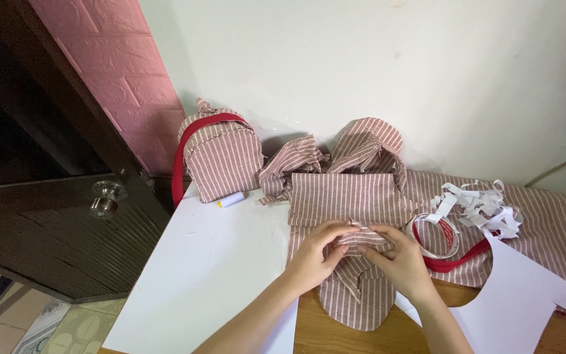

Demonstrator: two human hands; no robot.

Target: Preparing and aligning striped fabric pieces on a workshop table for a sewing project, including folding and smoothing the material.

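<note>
My left hand (318,255) and my right hand (397,257) meet over a pink-and-white striped fabric piece (352,196) lying on the table. Both pinch a small fold of that fabric between thumbs and fingertips at its middle. The piece's rounded lower end (355,308) hangs toward me over the wooden tabletop (361,337). A roll of white tape (437,235) and a red strap (456,261) lie just right of my right hand.
A small striped backpack with a red strap (221,154) stands against the wall at the back left, a white thread spool (232,199) beside it. White paper sheets (198,269) cover the table. Shredded paper strips (479,204) lie right. A dark door with a knob (106,198) is left.
</note>
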